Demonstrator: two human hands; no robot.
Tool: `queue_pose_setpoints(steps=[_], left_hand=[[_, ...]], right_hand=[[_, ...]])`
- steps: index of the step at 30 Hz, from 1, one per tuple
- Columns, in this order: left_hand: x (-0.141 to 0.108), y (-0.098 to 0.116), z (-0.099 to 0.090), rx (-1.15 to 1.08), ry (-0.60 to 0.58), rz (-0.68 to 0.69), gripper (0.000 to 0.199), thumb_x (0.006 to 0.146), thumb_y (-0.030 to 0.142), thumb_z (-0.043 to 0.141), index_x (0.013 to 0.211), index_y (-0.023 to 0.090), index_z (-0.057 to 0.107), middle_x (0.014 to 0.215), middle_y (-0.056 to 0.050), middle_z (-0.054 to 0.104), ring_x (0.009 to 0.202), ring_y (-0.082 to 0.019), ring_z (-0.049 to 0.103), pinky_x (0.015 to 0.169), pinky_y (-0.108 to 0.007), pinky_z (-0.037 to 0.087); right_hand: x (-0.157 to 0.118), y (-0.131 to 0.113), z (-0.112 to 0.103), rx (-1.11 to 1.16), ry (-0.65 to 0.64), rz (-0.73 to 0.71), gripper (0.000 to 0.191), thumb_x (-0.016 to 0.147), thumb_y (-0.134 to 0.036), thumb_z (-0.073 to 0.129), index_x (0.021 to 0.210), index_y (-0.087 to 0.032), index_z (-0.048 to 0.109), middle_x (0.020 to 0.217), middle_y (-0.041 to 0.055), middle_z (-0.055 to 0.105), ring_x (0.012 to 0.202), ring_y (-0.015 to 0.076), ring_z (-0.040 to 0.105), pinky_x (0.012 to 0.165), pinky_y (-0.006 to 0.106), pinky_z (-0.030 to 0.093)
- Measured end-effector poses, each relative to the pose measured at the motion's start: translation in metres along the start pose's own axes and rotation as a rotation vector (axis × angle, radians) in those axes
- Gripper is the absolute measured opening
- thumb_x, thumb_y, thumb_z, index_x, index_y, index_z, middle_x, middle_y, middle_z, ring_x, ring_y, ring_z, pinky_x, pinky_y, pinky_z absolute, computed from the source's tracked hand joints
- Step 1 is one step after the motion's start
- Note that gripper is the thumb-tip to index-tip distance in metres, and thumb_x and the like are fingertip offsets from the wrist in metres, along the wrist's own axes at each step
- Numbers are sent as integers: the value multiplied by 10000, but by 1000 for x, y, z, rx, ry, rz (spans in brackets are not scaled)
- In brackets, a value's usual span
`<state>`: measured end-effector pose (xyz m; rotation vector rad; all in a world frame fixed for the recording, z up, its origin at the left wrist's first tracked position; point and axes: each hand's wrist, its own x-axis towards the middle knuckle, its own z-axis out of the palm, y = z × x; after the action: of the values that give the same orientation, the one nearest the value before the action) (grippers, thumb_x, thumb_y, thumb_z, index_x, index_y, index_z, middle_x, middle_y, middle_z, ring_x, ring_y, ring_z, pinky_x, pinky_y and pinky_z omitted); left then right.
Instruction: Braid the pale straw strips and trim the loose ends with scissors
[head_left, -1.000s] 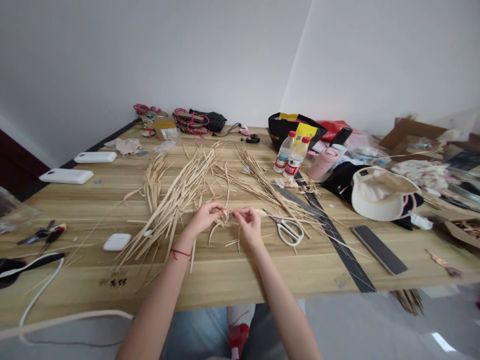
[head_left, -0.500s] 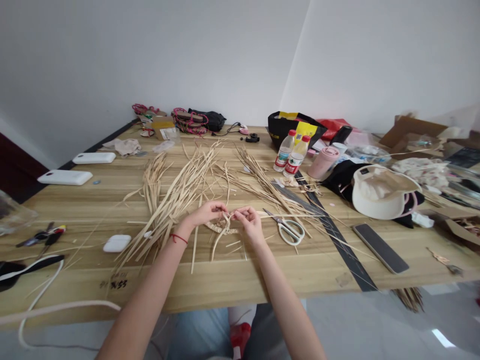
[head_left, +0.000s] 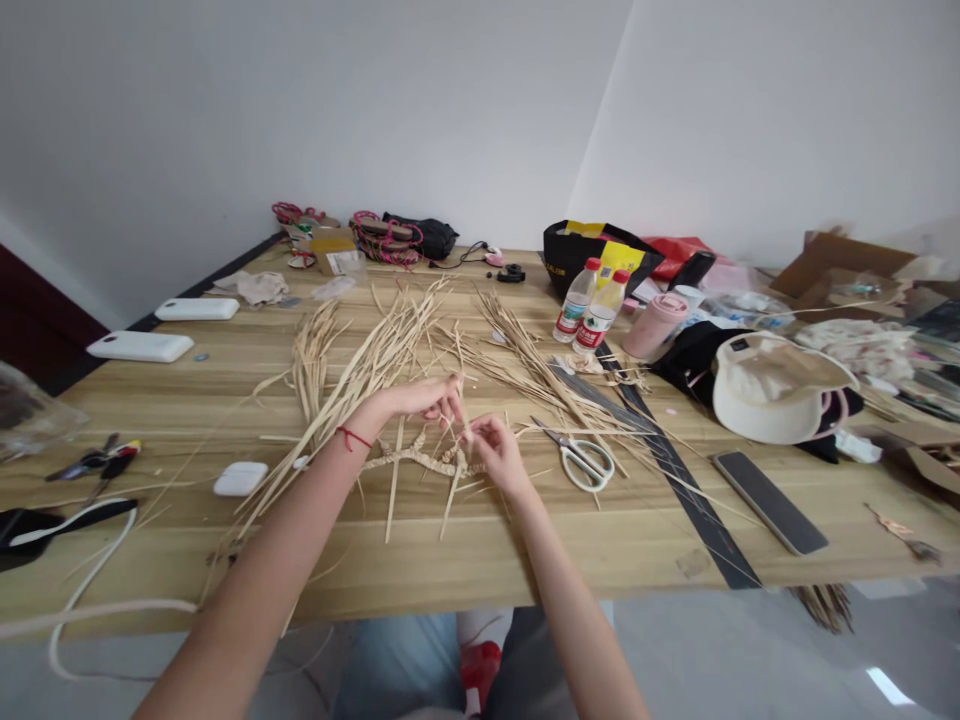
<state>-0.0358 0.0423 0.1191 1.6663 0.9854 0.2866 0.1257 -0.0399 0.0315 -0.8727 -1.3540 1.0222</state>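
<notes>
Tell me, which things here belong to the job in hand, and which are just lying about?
Likely part of the job:
braided strip, near the left fingers and right fingers
loose straw-like strips
scissors, probably, given how close they lie

Apparently just lying about:
two red-capped bottles
pink cup
cream cap
dark phone-like slab
small white case

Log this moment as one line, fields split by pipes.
Left hand: at straw strip, grip blurred | right hand: pinching straw strip | braided straw band: beneath hands | white-handled scissors: right of hands
</notes>
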Motion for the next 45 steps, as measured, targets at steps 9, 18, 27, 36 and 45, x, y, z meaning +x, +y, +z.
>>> queue_pose_setpoints(steps=[9,18,27,36,45], left_hand=[[-50,4,92,296,750,294,169,848,218,466,972,198,580,825,-43,660,708,-166,614,633,-268,462],[-27,-27,155,150,1232,270,170,850,201,505,970,191,625,914,-86,684,842,-193,638,734,-320,496],[-20,-33,151,60,1289,259,220,850,300,530,989,184,655,888,-83,679,781,-172,638,713,-304,503],[-17,-35,144,16,1323,251,186,837,289,546,934,163,643,855,-84,674,778,-171,631,701,-294,500],[-17,-47,144,16,1251,268,206,849,323,531,909,154,634,645,-12,576,560,-107,489,571,-236,434]], right_hand=[[-2,2,4,35,290,-27,189,752,-354,653,788,-200,550,748,20,638,700,161,631,676,311,530],[-13,6,16,-94,407,-105,185,773,-374,629,816,-200,580,836,62,650,805,187,626,727,344,530],[-17,6,22,-125,388,-171,101,803,-302,605,833,-206,598,875,67,660,863,196,632,787,373,530],[-19,13,18,-256,271,-269,77,834,-225,538,880,-229,600,925,74,668,924,205,625,830,390,499],[-18,7,17,-237,268,-257,74,866,-212,479,864,-204,552,933,78,629,901,180,614,793,346,493]])
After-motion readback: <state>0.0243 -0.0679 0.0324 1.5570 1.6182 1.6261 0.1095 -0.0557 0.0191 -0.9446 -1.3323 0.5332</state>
